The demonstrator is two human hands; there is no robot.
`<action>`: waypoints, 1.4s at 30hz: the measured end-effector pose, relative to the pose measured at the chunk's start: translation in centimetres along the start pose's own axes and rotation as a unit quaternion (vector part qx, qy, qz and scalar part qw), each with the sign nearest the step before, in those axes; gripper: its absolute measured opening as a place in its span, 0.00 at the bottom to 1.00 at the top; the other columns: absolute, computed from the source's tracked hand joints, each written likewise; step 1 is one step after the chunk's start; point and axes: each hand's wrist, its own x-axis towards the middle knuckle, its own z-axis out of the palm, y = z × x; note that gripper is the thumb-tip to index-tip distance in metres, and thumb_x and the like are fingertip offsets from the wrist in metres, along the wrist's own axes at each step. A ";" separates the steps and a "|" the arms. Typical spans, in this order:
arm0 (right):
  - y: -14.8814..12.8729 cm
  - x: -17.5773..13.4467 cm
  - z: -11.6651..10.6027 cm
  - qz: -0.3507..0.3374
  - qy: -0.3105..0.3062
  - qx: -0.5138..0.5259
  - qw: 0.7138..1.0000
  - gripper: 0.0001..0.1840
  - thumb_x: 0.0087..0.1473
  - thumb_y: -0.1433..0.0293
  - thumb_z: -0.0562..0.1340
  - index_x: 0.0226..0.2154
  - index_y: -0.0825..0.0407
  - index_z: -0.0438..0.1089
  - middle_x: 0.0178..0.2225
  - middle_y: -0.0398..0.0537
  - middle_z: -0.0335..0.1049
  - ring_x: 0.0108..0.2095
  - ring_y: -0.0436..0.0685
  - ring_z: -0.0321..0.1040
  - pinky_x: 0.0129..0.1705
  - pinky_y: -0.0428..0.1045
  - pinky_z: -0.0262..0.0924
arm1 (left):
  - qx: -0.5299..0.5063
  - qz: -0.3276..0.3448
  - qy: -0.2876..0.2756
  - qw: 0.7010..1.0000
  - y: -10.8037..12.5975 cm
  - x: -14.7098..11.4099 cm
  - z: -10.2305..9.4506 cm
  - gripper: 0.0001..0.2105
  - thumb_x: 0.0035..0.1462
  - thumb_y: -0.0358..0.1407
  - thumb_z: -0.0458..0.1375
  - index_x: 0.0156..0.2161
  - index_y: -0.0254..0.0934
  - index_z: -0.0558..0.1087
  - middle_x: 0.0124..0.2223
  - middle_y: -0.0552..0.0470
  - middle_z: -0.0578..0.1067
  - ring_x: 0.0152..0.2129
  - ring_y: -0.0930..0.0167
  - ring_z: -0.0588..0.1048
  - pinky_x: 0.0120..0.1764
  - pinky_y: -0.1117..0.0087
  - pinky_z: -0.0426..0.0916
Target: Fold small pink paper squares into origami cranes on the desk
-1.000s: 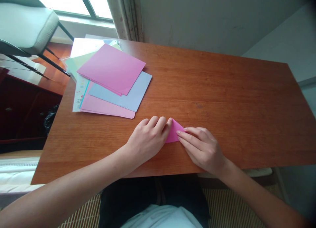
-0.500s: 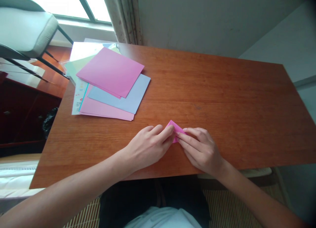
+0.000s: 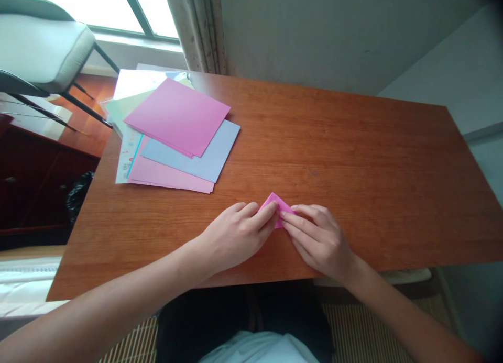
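A small folded piece of bright pink paper (image 3: 274,198) lies near the front edge of the table, its pointed corner facing away from me. My left hand (image 3: 240,231) closes on its left side, fingertips pressed onto the paper. From the right, my right hand (image 3: 319,237) grips the other side with fingers bent and pressed together. The fingertips of both hands almost meet over the middle. They cover much of the paper, so its lower folds are partly hidden.
On the wooden table (image 3: 353,164), a stack of pink sheets (image 3: 178,117) overlaps a blue-grey sheet (image 3: 214,156) and light pink sheets (image 3: 168,177) at the left. A chair (image 3: 47,48) stands beyond the table's left edge, near the window. A curtain (image 3: 198,28) hangs behind.
The fingers of my left hand have shifted very slightly on the pink paper. Both hands stay in nearly the same place, and the whole view has tilted a little.
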 end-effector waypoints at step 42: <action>2.2 7.0 1.3 0.264 -0.062 0.064 0.960 0.05 0.56 0.72 0.65 0.29 0.49 0.69 0.32 0.45 0.73 0.36 0.57 0.68 0.39 0.52 0.61 | 0.008 0.012 -0.006 1.000 -0.1 0.2 -0.1 0.17 0.65 0.26 0.48 0.54 0.31 0.73 0.62 0.42 0.70 0.33 0.70 0.72 0.36 0.66 0.73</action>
